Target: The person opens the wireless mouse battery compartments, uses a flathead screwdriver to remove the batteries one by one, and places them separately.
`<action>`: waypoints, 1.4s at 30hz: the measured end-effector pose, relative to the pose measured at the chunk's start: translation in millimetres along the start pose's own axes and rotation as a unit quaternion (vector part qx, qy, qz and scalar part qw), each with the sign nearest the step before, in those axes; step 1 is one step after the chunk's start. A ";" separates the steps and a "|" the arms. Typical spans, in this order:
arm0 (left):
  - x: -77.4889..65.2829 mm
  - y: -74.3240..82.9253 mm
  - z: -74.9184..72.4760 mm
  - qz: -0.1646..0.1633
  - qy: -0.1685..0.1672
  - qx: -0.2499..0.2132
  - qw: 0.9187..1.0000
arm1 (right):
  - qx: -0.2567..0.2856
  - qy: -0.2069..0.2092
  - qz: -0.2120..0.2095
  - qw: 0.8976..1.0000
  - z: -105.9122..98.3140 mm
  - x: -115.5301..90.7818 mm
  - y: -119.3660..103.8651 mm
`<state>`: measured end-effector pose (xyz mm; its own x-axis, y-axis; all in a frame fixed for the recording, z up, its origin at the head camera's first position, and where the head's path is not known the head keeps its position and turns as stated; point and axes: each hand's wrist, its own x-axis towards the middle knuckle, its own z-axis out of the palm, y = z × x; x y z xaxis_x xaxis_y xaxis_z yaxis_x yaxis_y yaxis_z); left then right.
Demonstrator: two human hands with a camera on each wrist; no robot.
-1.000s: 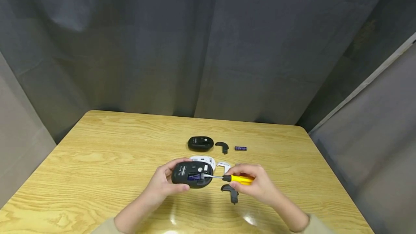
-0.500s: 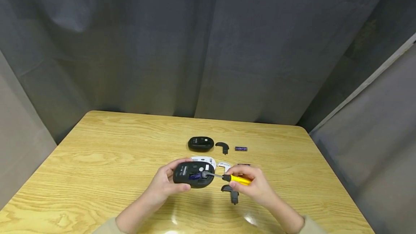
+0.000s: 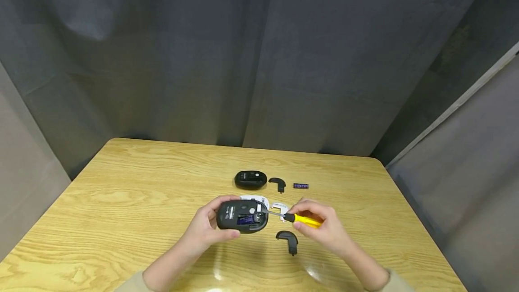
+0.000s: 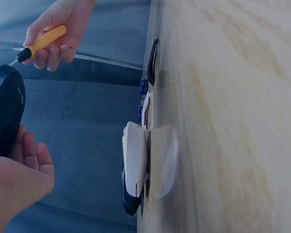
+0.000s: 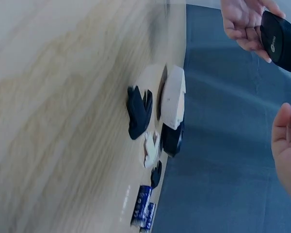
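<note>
My left hand [image 3: 200, 228] grips a black computer mouse [image 3: 227, 224] by its left end, underside up, above the table. A purple battery [image 3: 245, 221] lies in its uncovered compartment. Between thumb and fingers, my right hand [image 3: 326, 229] holds a yellow-handled screwdriver [image 3: 307, 221]. Its thin metal shaft points left, with the tip at the mouse's right end, near the battery's end. Whether the tip touches cannot be told. The left wrist view shows the screwdriver [image 4: 48, 40] meeting the mouse's edge; the right wrist view has the mouse [image 5: 280, 43] but not the tool.
Behind the hands, another black mouse [image 3: 250, 180], its black cover [image 3: 278, 183] and a battery [image 3: 301, 186] lie on the table. A white mouse [image 3: 261, 199] is partly hidden near a white cover [image 3: 279, 207]. A second black cover [image 3: 289, 239] lies nearer. The right wrist view shows another battery [image 5: 142, 204].
The screwdriver's tip has moved from the battery's right end, up and right, to the compartment's edge. My right hand has shifted slightly right. The held mouse has barely moved.
</note>
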<state>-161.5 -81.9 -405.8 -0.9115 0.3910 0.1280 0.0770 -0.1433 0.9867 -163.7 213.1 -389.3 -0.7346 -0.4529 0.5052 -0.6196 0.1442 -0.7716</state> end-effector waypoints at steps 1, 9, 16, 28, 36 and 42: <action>0.2 0.1 0.0 0.005 0.001 0.007 1.000 | -0.005 0.001 0.001 1.000 -1.7 -0.1 -0.2; 0.1 2.4 -0.4 0.019 0.016 0.089 0.996 | -0.039 0.018 0.028 0.999 -17.3 -2.6 -1.0; -1.8 3.8 -0.7 0.026 0.021 0.151 0.988 | -0.058 0.036 0.017 0.998 -37.9 -1.8 3.5; -2.8 2.7 -1.2 0.038 0.028 0.176 0.983 | -0.149 0.111 0.069 0.980 -67.3 -7.9 19.7; -3.4 2.9 -1.1 0.022 0.039 0.181 0.982 | -0.194 0.156 0.117 0.961 -77.2 -14.2 34.4; -3.3 2.1 -1.6 0.024 0.041 0.184 0.982 | -0.241 0.172 0.149 0.944 -84.8 -17.9 50.1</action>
<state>-158.9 -85.0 -404.4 -0.9313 0.3153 0.1822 0.2483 0.1838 0.9511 -205.1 303.0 -404.2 -0.8914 -0.0293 0.4522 -0.3639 0.6409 -0.6759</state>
